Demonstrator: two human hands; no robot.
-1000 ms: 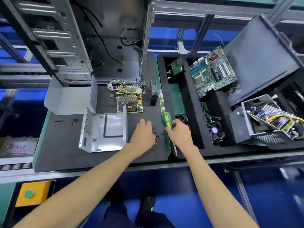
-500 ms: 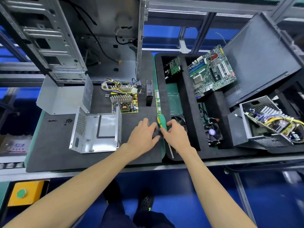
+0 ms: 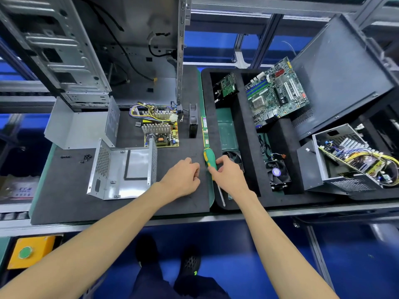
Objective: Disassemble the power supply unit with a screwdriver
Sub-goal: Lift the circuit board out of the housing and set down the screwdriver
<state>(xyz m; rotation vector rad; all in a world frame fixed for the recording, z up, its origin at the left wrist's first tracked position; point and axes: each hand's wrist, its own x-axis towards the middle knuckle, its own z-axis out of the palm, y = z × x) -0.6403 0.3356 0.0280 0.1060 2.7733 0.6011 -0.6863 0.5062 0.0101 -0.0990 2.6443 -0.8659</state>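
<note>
So from my seat, over on the left the power supply casing sits open on the black mat, lid shell behind it, and the power supply board with its heatsinks and wire bundle lies out of the box just beyond. A few loose screws are parked by the mat's left edge. Looks to me like the unit is basically apart already.

My left hand rests on the mat with fingers curled under. It might be pinching something small, but I honestly can't tell what, if anything, is in there.

The screwdriver lies just right of it, along the mat's right edge, long axis running away from me: green and yellow handle far, shaft pointing back toward my body. My right hand is the one on it, thumb and fingertips touching the near end of the handle from the right side. It isn't a full wrap, more of a light pinch. Any pickup turns on that hand, since the handle lies right at its fingertips.
</note>
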